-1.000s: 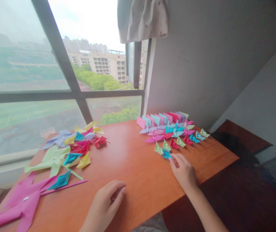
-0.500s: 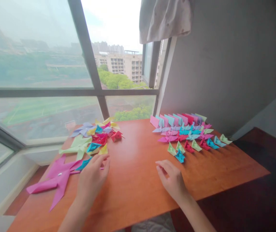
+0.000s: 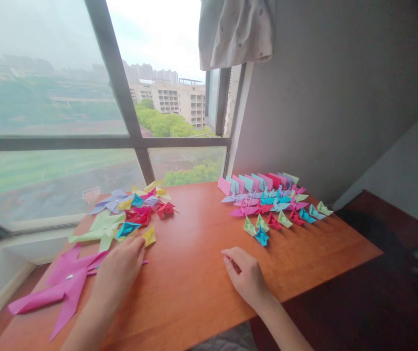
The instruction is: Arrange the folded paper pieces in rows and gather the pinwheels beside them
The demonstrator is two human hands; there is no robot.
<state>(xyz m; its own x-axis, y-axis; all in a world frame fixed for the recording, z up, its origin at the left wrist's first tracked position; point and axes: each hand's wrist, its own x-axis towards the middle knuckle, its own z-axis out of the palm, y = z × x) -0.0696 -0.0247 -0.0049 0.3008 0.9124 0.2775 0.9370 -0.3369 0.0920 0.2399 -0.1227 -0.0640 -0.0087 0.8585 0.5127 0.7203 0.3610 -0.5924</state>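
From the head view, we see our left hand (image 3: 119, 273) palm down on the surface (image 3: 201, 287), lying over the right edge of the pink pinwheel (image 3: 66, 282). Its fingers (image 3: 135, 246) cover the pinwheel's thin stick (image 3: 145, 262), and only the stick's tip pokes out past them. We cannot tell whether the fingers pinch the stick or only rest on it.

Our right hand (image 3: 245, 275) sits well to the right of the pinwheel with its fingers loosely curled. It is empty and touches only bare wood.

Just beyond the pinwheel lie a green pinwheel (image 3: 99, 231) and a loose pile (image 3: 139, 212) of folded papers. A yellow piece (image 3: 149, 236) lies nearest our left fingertips. Far to the pinwheel's right, neat rows (image 3: 267, 200) of small folded pieces stand near the wall.

We judge the work in hand to be a reach for the pinwheel by its stick. Lifting it would call for closing thumb and finger on that thin stick and raising it level, so the wide paper blades clear the pile.
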